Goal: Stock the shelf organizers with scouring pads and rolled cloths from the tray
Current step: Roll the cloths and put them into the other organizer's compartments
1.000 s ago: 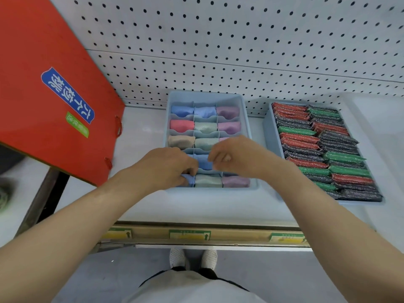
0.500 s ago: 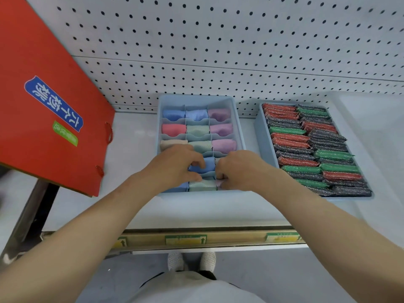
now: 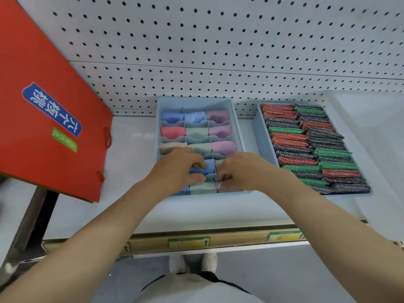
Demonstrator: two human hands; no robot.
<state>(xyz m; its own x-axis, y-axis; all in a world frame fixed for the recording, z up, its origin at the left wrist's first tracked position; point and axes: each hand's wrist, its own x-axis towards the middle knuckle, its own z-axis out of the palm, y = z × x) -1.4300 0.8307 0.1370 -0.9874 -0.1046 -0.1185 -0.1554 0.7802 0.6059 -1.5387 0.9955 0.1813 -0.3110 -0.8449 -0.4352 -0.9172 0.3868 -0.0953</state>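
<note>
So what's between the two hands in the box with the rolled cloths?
In the head view, a blue rolled cloth in its compartment and a pale blue plastic divider strip lie between the left hand and the right hand.

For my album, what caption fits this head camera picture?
Two hands tuck rolled cloths into a divided organizer.

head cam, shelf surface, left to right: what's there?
red paper bag → divided organizer of rolled cloths, with both hands inside its near rows, left hand then right hand → tray of scouring pads.
</note>
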